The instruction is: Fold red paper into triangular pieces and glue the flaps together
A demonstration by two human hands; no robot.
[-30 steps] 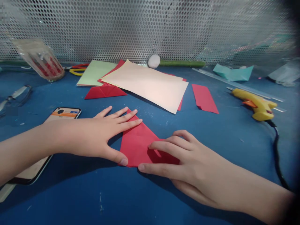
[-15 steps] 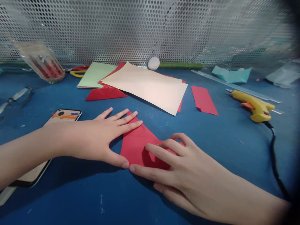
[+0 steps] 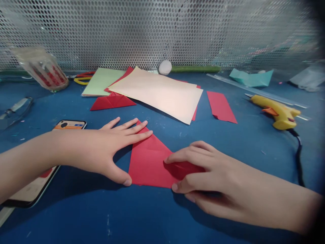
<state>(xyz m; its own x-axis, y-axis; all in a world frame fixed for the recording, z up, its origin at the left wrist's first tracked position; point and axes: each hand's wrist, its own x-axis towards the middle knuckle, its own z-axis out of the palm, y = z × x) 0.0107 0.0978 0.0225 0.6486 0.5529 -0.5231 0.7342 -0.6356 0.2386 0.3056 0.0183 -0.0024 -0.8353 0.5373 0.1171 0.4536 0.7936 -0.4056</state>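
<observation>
Head view, and here's the change: the right hand point(image 3: 223, 179), whose leading fingertip was near the left thumb half a second ago, has travelled along the near edge of the folded red paper point(image 3: 149, 162), laying bare more of that edge. Its fingers are bent and parted, tips down on the paper. The left hand point(image 3: 101, 147) stays spread wide, fingertips on the far point, thumb at the near left corner. The paper lies flat on the blue table point(image 3: 101, 220), between the hands, just in front of the smaller folded red piece point(image 3: 113, 102). It reads as one hand anchoring while the other smooths the edge, so the fold looks to be getting firmed.
</observation>
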